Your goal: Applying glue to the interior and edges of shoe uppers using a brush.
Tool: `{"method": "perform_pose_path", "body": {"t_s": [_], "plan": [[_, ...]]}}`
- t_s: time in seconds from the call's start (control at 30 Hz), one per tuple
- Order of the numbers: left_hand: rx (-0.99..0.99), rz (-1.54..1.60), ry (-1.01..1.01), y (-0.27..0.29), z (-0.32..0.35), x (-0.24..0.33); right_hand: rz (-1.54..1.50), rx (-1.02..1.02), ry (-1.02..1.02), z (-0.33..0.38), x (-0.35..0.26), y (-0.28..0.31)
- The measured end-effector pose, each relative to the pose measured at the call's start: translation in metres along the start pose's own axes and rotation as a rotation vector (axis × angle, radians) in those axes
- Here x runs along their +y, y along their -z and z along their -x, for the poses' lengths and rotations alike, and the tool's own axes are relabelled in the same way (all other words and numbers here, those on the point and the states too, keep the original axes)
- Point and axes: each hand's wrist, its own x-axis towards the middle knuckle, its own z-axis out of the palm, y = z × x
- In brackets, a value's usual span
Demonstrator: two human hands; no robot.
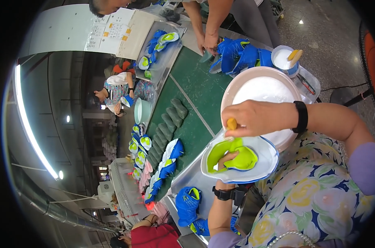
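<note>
We are mid-gluing: our left hand [228,158] cups the white-and-lime shoe sole [239,159] above the table [200,95], fingers curled inside it, while our right hand [257,117] fingers clamp a yellow-handled brush [232,124], which probably next needs even strokes along the rim.

Glossy white sole [259,165] with matt lime insole [237,157]; smooth pink plastic bowl [233,93]; dull metal tray [191,175]; matt green belt [200,91].

Green conveyor belt [195,124], grey floor [319,29], tube light [28,124].
</note>
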Motion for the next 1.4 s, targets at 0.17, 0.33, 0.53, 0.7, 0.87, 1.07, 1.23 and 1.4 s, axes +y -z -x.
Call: {"method": "perform_pose_path", "body": {"t_s": [0.17,0.33,0.53,0.7,0.87,1.07,1.23,1.4], "plan": [[0.071,-0.252,-0.556,0.027,0.006,0.0,-0.039,-0.195,-0.294,0.004,-0.005,0.022],[0.106,-0.22,-0.098,-0.002,0.007,0.041,0.058,-0.095,-0.03,0.008,-0.02,0.032],[0.153,-0.075,-0.27,-0.005,0.011,0.046,0.277,-0.362,0.238,0.018,-0.01,0.024],[0.083,-0.16,-0.232,0.012,-0.004,0.042,0.052,-0.002,0.156,-0.005,-0.017,0.024],[0.08,-0.563,-0.603,0.058,-0.033,0.028,0.117,-0.04,-0.157,-0.026,0.002,0.003],[0.425,-0.352,-0.597,0.175,-0.075,0.049,-0.018,0.164,-0.566,-0.008,-0.005,0.028],[0.67,0.14,-0.533,0.291,-0.174,0.041,-0.024,0.238,-0.766,0.031,0.022,0.039],[1.134,-0.969,-0.438,0.399,-0.204,0.029,0.036,0.104,-0.826,0.039,0.042,0.054]]}}
